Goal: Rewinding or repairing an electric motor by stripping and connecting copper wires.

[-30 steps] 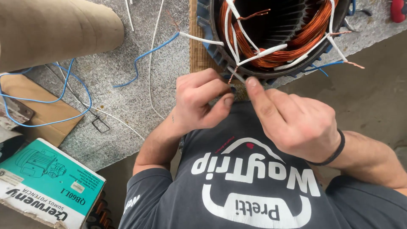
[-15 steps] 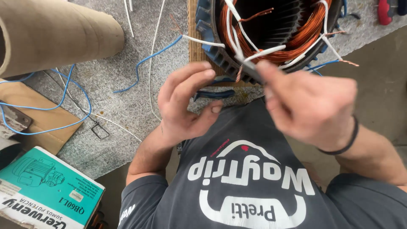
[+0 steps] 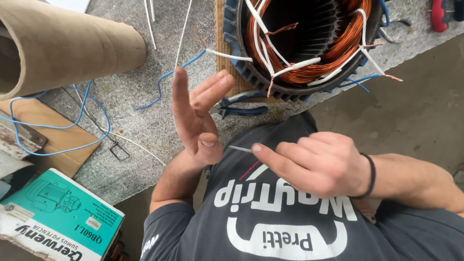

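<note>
I see the right hand (image 3: 319, 164) fingers pinching a thin wire piece (image 3: 240, 149) over the chest, just off the worktop (image 3: 145, 101) edge. Left hand (image 3: 195, 118) fingers spread, thumb touching the wire's other end. Blue pliers (image 3: 241, 104) and stator (image 3: 309, 43) sit at the edge; open room to the left of the hands.

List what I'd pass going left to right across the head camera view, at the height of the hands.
Teal box → blue wire loop → left hand, open → thin wire piece → right hand pinching it → black wristband.
</note>
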